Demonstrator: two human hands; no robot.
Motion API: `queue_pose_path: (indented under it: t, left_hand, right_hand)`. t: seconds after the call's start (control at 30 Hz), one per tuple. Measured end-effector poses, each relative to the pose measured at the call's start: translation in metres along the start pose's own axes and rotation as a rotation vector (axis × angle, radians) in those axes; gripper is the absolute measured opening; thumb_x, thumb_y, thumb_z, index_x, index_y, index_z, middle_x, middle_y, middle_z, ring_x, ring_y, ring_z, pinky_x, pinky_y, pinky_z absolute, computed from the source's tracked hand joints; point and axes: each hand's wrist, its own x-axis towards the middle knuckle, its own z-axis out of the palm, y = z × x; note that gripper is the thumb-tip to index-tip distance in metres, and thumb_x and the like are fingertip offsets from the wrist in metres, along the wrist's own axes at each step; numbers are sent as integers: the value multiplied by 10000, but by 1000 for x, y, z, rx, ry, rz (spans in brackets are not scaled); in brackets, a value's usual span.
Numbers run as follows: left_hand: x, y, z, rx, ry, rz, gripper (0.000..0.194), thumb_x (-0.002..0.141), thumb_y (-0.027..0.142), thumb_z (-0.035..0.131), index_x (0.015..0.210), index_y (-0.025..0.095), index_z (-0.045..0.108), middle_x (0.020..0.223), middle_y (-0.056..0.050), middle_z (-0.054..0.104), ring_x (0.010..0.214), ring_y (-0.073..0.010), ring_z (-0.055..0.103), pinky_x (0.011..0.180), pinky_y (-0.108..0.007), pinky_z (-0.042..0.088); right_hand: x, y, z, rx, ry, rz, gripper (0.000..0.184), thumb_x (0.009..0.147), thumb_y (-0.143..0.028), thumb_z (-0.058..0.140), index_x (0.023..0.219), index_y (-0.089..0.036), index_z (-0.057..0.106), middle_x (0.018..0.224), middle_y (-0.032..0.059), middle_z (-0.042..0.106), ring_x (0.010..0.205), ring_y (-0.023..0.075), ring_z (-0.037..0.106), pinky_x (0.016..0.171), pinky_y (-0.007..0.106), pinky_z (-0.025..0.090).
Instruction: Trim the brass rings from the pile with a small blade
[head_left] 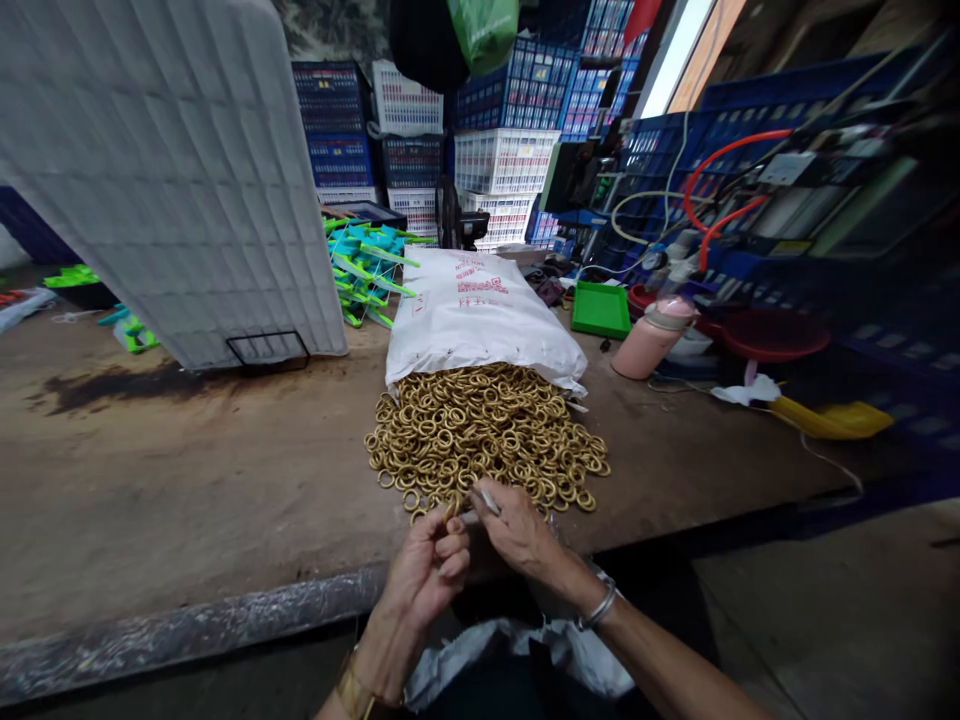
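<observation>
A heap of gold-coloured rings point(487, 430) spills from the mouth of a white woven sack point(472, 325) with red print onto the worktable. At the near edge of the heap, my left hand point(431, 570) pinches a gold-coloured ring point(452, 510) between thumb and fingers. My right hand point(525, 535) is closed around a slim grey tool point(490, 502), close beside the ring. The tool's kind is unclear, and its working end is partly hidden by my fingers. Below both hands, an opened pale bag point(487, 645) lies at my lap.
A tall white ribbed panel point(172, 180) stands at left on the worktable point(187, 480). Green and blue plastic pieces point(364, 265) lie behind it. To the right are a green tray point(600, 309), a pink bottle point(652, 340) and a red dish point(776, 332). Stacked crates point(506, 160) fill the back.
</observation>
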Motion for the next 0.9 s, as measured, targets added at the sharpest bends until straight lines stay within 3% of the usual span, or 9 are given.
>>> queue_pose_path:
  t: [0.07, 0.2, 0.5, 0.73, 0.9]
  left_hand:
    - [-1, 1, 1, -10, 6, 0, 263, 866, 153, 330, 615, 130, 407, 503, 64, 365, 275, 21, 242, 252, -83, 162]
    - [-1, 0, 1, -39, -8, 0, 274, 864, 147, 340, 599, 133, 410, 464, 82, 320, 269, 15, 262, 258, -84, 163]
    - [-2, 0, -2, -27, -70, -14, 227, 825, 115, 390, 599, 143, 389, 494, 68, 336, 293, 17, 273, 271, -79, 177]
    - [0, 2, -7, 7, -89, -49, 232, 834, 141, 377, 602, 151, 377, 480, 75, 319, 280, 15, 258, 256, -85, 173]
    - [-15, -4, -9, 149, -193, -29, 190, 768, 174, 534, 646, 169, 389, 509, 71, 371, 294, 5, 281, 254, -91, 163]
  right_hand:
    - [-4, -1, -1, -99, -56, -94, 116, 726, -110, 394, 700, -189, 474, 616, -22, 484, 571, 107, 410, 559, 207, 279]
    - [-8, -4, -1, -235, -102, -147, 239, 615, -35, 378, 765, -188, 486, 671, -4, 531, 605, 118, 446, 578, 213, 270]
    - [-5, -12, -1, -410, -52, -98, 224, 646, -48, 381, 780, -182, 500, 678, 15, 569, 555, 123, 445, 531, 247, 219]
    - [-5, -5, 4, -375, -80, -139, 228, 675, -53, 375, 810, -186, 503, 682, 14, 583, 581, 123, 479, 536, 239, 226]
    - [2, 1, -2, -476, -62, -17, 212, 671, -48, 386, 798, -171, 502, 609, 18, 562, 521, 124, 453, 509, 254, 194]
